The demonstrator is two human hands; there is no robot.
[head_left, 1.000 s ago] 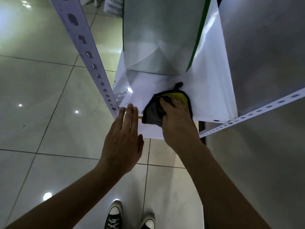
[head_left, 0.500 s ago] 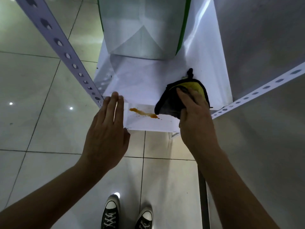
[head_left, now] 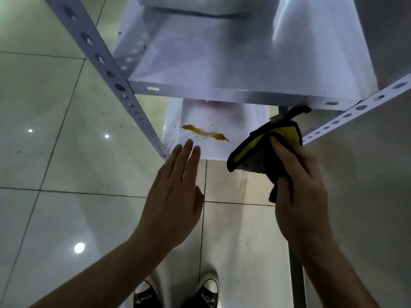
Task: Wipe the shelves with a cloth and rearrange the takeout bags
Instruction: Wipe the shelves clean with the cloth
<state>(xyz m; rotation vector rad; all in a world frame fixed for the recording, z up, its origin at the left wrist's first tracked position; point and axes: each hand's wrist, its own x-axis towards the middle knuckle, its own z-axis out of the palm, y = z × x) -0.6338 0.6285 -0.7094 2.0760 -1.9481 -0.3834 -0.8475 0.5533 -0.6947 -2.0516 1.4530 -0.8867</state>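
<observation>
My right hand (head_left: 298, 196) grips a folded cloth (head_left: 266, 147), yellow and grey with a black edge, at the right front corner of the lower white shelf (head_left: 195, 121). An orange smear (head_left: 204, 133) lies across that shelf, left of the cloth. My left hand (head_left: 173, 192) is held flat with straight fingers, its fingertips at the shelf's front edge, holding nothing. The upper white shelf (head_left: 244, 70) sits above. The base of a white takeout bag (head_left: 200, 5) shows at the top of the frame.
A perforated grey upright (head_left: 106, 70) runs diagonally on the left, another (head_left: 355, 112) on the right. A grey wall (head_left: 378, 196) stands to the right. Glossy floor tiles (head_left: 55, 152) and my black sneakers (head_left: 175, 290) lie below.
The view has dropped from the upper shelf to the lower one. My right hand carried the cloth off the upper shelf, down to the lower shelf's right corner. My left hand lowered to that shelf's front edge.
</observation>
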